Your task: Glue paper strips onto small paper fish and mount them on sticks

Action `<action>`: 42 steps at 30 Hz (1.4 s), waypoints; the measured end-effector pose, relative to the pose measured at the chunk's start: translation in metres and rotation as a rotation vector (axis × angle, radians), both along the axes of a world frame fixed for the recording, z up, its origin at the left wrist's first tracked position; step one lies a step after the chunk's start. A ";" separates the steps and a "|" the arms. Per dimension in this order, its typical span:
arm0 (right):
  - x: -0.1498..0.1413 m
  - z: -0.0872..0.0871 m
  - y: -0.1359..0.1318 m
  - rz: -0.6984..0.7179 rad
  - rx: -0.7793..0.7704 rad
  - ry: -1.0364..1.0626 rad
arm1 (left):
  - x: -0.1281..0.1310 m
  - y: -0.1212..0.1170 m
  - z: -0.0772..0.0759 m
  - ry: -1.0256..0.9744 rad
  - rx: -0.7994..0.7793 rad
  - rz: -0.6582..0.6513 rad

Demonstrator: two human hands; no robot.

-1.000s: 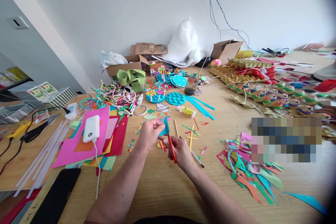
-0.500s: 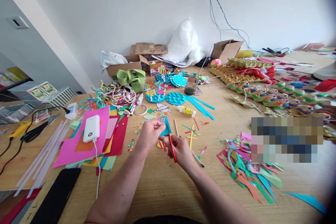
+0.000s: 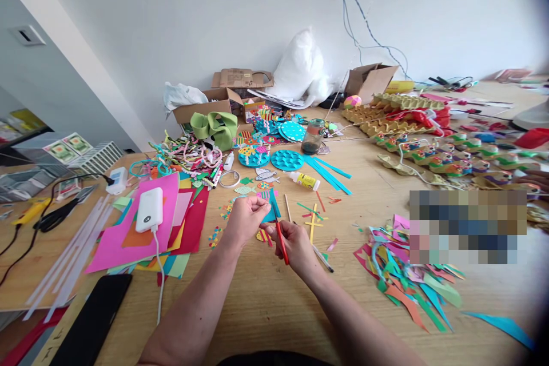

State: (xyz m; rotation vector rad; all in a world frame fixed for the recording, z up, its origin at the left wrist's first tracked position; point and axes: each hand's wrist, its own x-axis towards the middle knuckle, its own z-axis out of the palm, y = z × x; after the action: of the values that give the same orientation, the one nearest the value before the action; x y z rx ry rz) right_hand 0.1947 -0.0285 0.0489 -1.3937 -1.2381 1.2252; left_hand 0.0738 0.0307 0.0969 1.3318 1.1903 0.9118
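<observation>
Pinched in the fingers of my left hand (image 3: pixel 247 218) is a small piece of blue paper (image 3: pixel 271 213). My right hand (image 3: pixel 295 246) is closed around the red handles of a pair of scissors (image 3: pixel 281 240), whose blades point up and away along the paper's right part. Just under the hands lies a yellow and red striped paper fish (image 3: pixel 262 236). Beyond them are more paper fish (image 3: pixel 245 189), a glue bottle (image 3: pixel 305 181) and blue strips (image 3: pixel 328 174). A pen (image 3: pixel 323 260) and yellow paper strips (image 3: pixel 314 229) lie right of my right hand.
Coloured paper sheets (image 3: pixel 189 223) with a white power bank (image 3: pixel 150 209) lie on the left. A heap of paper scraps (image 3: pixel 403 274) is at right, below painted egg cartons (image 3: pixel 450 154). A glass jar (image 3: pixel 314 136) and cardboard boxes (image 3: pixel 371 81) stand toward the wall.
Both hands stay in nearly the same place, with the scissors at the blue paper. The paper and blades have shifted only very slightly.
</observation>
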 end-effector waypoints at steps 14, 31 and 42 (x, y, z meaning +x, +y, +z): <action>0.020 0.026 -0.003 0.388 -0.125 -0.124 | -0.012 0.005 0.007 -0.053 0.025 0.031; 0.074 0.060 -0.032 0.213 0.087 -0.025 | -0.010 -0.009 0.019 0.032 0.063 -0.291; 0.081 0.059 -0.046 0.524 -0.163 -0.025 | -0.012 -0.014 0.025 0.131 0.143 -0.383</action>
State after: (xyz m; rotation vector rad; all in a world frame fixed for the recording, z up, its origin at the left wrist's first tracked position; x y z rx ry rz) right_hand 0.2760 -0.0743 0.1080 -1.2356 -1.6134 1.6974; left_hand 0.0618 0.0164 0.1219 1.6859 0.9326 0.6491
